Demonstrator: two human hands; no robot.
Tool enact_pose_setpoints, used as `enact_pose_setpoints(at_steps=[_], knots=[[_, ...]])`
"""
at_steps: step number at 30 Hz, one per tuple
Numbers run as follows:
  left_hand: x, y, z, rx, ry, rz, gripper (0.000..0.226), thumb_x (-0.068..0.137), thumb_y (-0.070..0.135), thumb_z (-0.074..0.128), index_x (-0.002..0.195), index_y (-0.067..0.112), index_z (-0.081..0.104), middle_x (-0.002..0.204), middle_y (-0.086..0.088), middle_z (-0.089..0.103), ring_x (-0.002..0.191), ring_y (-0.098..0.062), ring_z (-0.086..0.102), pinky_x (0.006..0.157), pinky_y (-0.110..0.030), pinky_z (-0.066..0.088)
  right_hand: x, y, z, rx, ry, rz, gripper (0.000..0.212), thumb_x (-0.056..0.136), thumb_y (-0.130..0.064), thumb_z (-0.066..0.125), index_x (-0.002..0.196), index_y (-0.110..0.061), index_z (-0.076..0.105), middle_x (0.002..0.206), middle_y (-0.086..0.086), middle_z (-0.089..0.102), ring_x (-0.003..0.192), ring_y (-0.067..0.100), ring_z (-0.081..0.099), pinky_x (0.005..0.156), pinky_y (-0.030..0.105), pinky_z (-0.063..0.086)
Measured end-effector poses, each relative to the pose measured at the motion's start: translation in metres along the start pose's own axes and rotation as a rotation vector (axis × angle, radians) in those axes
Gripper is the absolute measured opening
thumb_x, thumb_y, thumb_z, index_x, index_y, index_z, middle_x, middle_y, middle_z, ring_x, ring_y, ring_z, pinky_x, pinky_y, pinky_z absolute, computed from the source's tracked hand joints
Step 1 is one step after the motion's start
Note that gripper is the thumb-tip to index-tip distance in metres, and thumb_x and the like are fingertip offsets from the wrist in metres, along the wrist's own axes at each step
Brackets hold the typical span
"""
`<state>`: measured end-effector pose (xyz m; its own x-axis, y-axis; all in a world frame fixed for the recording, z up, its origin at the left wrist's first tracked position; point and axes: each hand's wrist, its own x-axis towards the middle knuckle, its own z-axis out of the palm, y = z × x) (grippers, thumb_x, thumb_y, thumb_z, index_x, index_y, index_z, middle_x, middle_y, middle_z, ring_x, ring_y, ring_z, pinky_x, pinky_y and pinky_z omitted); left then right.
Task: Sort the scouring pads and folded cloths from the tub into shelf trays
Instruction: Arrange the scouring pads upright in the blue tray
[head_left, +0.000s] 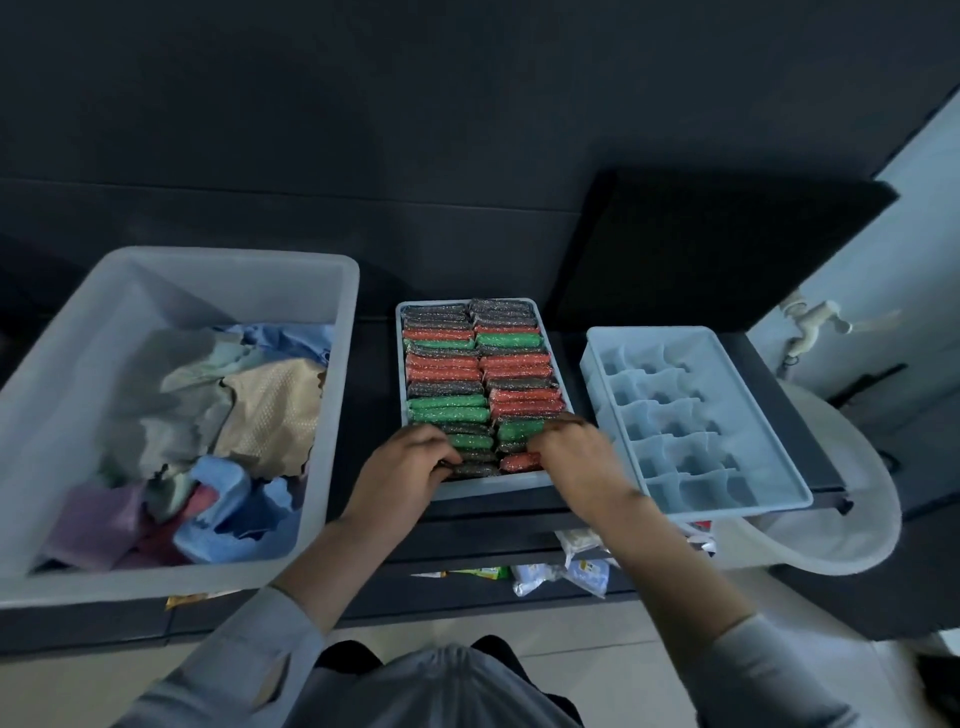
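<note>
Head view looks down on a dark shelf (519, 525). Far left stands the tub (62, 405), with a heap of loose cloths (223, 415) in grey, tan, blue and purple lying crumpled inside it. Just right of the tub sits the middle tray (493, 491), packed with two columns of scouring pads (483, 374) in red, green and dark grey, standing on edge in tight rows from the far end to the near end. The left hand (410, 462) rests at the tray's near left corner, fingers curled over the nearest dark pads of the left column, pressing or gripping them; which of the two is hard to tell. The right hand (576, 457) lies at the near right corner, fingers bent onto the green and red pads at the near end of the right column, touching them. The two hands are apart, with the last few pads between them. Right of this tray, just beside it, lies a pale blue divided tray (769, 493) with a grid of compartments. Below the shelf edge, small packets (566, 569) show on a lower level.
</note>
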<state>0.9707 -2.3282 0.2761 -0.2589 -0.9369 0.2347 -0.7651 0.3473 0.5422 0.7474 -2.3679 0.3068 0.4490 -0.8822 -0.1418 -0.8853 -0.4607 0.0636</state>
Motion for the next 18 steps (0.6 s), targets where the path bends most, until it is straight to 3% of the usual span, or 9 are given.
enact_pose_setpoints(at_steps=[3,5,11,15,18], knots=[[0.000,0.000,0.000,-0.004,-0.002,-0.009,0.020,0.074,0.004,0.079,0.092,0.014,0.075,0.099,0.001,0.067,0.095,-0.018,0.065,0.083,-0.034,0.056,0.005,0.016,-0.010,0.302,-0.031,0.081,0.024,0.084,-0.026,0.075,0.108,-0.024,0.074,0.106,-0.003,0.072,0.097,0.017,0.065,0.093,0.031,0.051],[0.000,0.000,0.000,-0.007,-0.008,-0.019,0.021,0.075,0.004,0.079,0.093,0.014,0.075,0.099,0.002,0.067,0.095,-0.017,0.064,0.083,-0.034,0.055,0.003,0.022,-0.013,0.437,-0.009,0.113,0.033,0.079,-0.036,0.079,0.110,-0.029,0.073,0.103,-0.007,0.070,0.093,0.013,0.065,0.090,0.029,0.051],[0.002,0.001,0.000,0.028,-0.029,-0.048,0.018,0.077,0.004,0.077,0.092,0.013,0.074,0.099,0.002,0.065,0.096,-0.017,0.062,0.080,-0.035,0.056,0.004,0.003,0.020,0.673,0.176,0.148,0.016,0.074,-0.022,0.084,0.089,-0.020,0.079,0.089,-0.007,0.063,0.071,0.004,0.057,0.079,0.029,0.055],[0.003,-0.004,-0.004,0.076,-0.050,-0.084,0.017,0.080,0.003,0.074,0.093,0.014,0.072,0.101,0.002,0.064,0.098,-0.016,0.061,0.082,-0.035,0.056,0.003,0.002,0.015,0.803,0.126,0.121,0.017,0.078,-0.031,0.080,0.092,-0.022,0.078,0.091,-0.008,0.068,0.081,0.006,0.063,0.083,0.024,0.053],[0.004,-0.004,-0.006,0.078,-0.088,-0.087,0.015,0.084,0.007,0.070,0.097,0.016,0.071,0.104,0.004,0.062,0.101,-0.013,0.059,0.087,-0.030,0.053,-0.004,0.019,0.009,0.678,0.357,0.311,0.017,0.086,-0.026,0.073,0.101,-0.019,0.075,0.095,-0.003,0.068,0.085,0.015,0.064,0.077,0.027,0.052]])
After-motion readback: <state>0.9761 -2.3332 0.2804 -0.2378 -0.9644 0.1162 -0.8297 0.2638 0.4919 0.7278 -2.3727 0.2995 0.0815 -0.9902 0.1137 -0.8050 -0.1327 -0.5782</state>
